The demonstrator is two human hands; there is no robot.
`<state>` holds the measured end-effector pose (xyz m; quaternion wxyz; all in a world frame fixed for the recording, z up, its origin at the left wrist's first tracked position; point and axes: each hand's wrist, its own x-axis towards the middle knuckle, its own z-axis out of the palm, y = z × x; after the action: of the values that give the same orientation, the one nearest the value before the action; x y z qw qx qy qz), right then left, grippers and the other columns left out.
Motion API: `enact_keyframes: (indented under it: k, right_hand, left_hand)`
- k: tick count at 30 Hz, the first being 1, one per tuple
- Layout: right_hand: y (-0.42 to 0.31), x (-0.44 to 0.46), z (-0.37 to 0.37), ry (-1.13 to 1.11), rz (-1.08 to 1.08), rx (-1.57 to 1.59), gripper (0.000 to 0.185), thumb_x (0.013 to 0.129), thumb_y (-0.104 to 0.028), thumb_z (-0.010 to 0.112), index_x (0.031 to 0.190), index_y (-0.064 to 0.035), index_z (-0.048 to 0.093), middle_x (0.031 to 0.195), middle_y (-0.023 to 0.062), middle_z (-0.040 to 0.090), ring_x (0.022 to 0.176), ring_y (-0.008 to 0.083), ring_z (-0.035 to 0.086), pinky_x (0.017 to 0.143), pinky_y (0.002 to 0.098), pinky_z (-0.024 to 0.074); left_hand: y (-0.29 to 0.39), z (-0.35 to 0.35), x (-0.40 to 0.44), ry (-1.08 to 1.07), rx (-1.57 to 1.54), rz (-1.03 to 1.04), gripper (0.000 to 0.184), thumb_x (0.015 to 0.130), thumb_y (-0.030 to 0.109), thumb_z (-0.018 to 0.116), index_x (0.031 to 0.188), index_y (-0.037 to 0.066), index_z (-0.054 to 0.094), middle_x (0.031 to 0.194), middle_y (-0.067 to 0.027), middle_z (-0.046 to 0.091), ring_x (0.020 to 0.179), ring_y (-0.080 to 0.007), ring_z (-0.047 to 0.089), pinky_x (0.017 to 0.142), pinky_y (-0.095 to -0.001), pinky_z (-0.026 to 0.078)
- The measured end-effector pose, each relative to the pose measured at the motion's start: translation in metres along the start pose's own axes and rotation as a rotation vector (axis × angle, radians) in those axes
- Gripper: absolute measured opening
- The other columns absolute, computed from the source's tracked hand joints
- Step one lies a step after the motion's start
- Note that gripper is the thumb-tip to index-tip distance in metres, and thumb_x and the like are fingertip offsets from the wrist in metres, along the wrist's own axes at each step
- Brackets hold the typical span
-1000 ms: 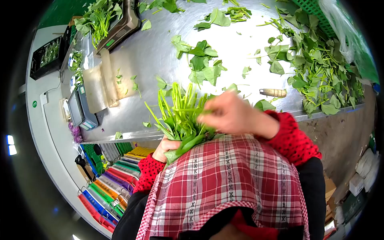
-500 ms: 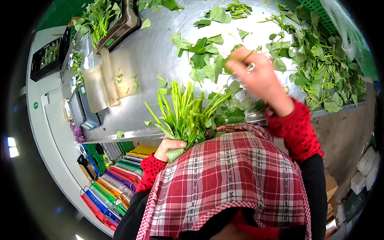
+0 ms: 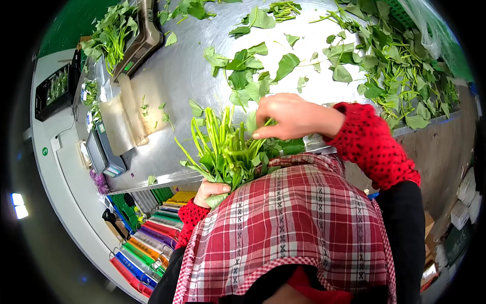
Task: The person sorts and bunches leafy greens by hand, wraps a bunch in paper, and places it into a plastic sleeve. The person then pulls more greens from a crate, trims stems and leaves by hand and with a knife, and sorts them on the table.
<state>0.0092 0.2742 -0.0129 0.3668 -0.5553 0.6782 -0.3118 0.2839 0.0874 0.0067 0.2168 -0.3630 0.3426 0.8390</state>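
My left hand [image 3: 212, 191] is closed around the leafy lower end of a bunch of leafy greens [image 3: 223, 147]. The bunch stands against the apron with its cut stems pointing up and away from me. Just right of those stems, my right hand [image 3: 291, 116] has its fingers curled in a pinch. A bit of green stem and a blurred leaf show at its fingertips, apparently a leafy stem, partly hidden by the hand. Loose leaves [image 3: 245, 76] lie on the metal table beyond, with a single leaf [image 3: 287, 67] on its stem nearby.
A large heap of greens [image 3: 405, 76] covers the table's right side. At the upper left, a scale [image 3: 139, 45] stands beside a leafy bunch [image 3: 114, 38]. Brown paper [image 3: 121, 119] lies at the left edge. Coloured hanging files [image 3: 147, 248] are below the table.
My right hand has come down and left from over the table to the bunch. The leaf it held now lies on the table. My left hand keeps its hold.
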Motion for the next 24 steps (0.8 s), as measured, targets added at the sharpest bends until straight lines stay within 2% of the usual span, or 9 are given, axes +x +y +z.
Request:
enact_keyframes:
  k: [3,5,6,8,9,14,19,20,24]
  right_hand:
    - [-0.003,0.007,-0.003,-0.013,0.082,0.099,0.024,0.089,-0.028,0.062,0.09,-0.0044,0.065,0.083,0.0145,0.062,0.078,0.0346,0.061,0.072,0.0445,0.0501]
    - [0.039,0.01,0.004,0.555,-0.093,-0.17,0.018,0.09,-0.019,0.059,0.091,-0.0012,0.064,0.072,0.0144,0.06,0.067,0.033,0.061,0.067,0.0402,0.0508]
    - [0.032,0.005,-0.031,0.555,0.298,0.225,0.016,0.087,-0.014,0.061,0.096,-0.0025,0.065,0.077,0.0112,0.063,0.076,0.0305,0.064,0.07,0.0381,0.0521]
    - [0.068,-0.016,-0.05,0.837,0.194,-0.281,0.032,0.081,-0.019,0.066,0.111,-0.006,0.065,0.104,0.0144,0.064,0.093,0.032,0.064,0.081,0.0394,0.052]
    - [0.078,-0.014,-0.042,0.785,0.171,-0.307,0.046,0.078,-0.021,0.071,0.12,-0.0071,0.061,0.118,0.0151,0.058,0.105,0.0325,0.059,0.086,0.0393,0.0503]
    - [0.021,0.014,0.041,0.525,-0.267,0.361,0.063,0.077,-0.013,0.072,0.134,-0.0059,0.046,0.115,0.0163,0.058,0.097,0.0303,0.059,0.089,0.0373,0.0483]
    - [0.028,0.025,0.038,-0.061,-0.155,0.598,0.026,0.08,-0.014,0.071,0.101,0.0005,0.068,0.085,0.0105,0.066,0.082,0.0209,0.063,0.074,0.0334,0.0486]
    - [0.03,0.023,0.032,-0.001,-0.207,0.684,0.017,0.081,-0.014,0.071,0.084,0.0018,0.07,0.079,0.009,0.067,0.076,0.0184,0.063,0.07,0.0318,0.0488]
    - [0.023,0.018,0.018,0.25,-0.021,0.742,0.017,0.083,-0.017,0.069,0.084,0.0,0.07,0.073,0.0069,0.068,0.065,0.0144,0.062,0.063,0.028,0.0494]
  left_hand:
    - [0.001,-0.002,0.0,0.01,0.005,0.0,0.067,0.069,0.003,0.067,0.133,-0.001,0.048,0.124,-0.0145,0.06,0.114,-0.0252,0.057,0.102,-0.0361,0.041]
    - [0.003,-0.004,0.0,0.018,0.002,-0.003,0.067,0.069,0.003,0.067,0.133,-0.001,0.048,0.124,-0.0145,0.06,0.114,-0.0252,0.057,0.102,-0.0362,0.041]
    - [0.003,-0.005,0.0,0.019,0.0,-0.006,0.067,0.069,0.003,0.067,0.133,-0.001,0.048,0.124,-0.0145,0.06,0.114,-0.0252,0.057,0.102,-0.0362,0.041]
    - [0.007,-0.006,0.004,0.019,0.001,-0.01,0.067,0.069,0.003,0.067,0.133,-0.001,0.047,0.124,-0.0145,0.06,0.114,-0.0251,0.057,0.102,-0.0362,0.041]
    - [0.009,-0.007,0.005,0.019,-0.003,-0.019,0.067,0.069,0.003,0.067,0.133,-0.001,0.047,0.124,-0.0144,0.059,0.114,-0.0251,0.057,0.102,-0.0362,0.041]
    - [0.018,-0.005,0.013,0.028,0.0,-0.042,0.068,0.069,0.003,0.067,0.133,-0.001,0.047,0.124,-0.0144,0.059,0.114,-0.025,0.057,0.102,-0.0362,0.04]
    - [0.017,-0.007,0.016,0.058,-0.026,-0.024,0.068,0.069,0.003,0.067,0.133,-0.001,0.047,0.124,-0.0143,0.059,0.114,-0.0249,0.057,0.103,-0.0362,0.04]
    - [0.016,-0.007,0.017,0.06,-0.028,-0.023,0.068,0.069,0.003,0.067,0.133,-0.001,0.047,0.124,-0.0143,0.059,0.115,-0.0249,0.057,0.103,-0.0362,0.04]
    - [0.017,-0.006,0.022,0.056,-0.031,-0.026,0.068,0.068,0.003,0.067,0.133,-0.001,0.047,0.125,-0.0142,0.059,0.115,-0.0249,0.056,0.103,-0.0362,0.039]
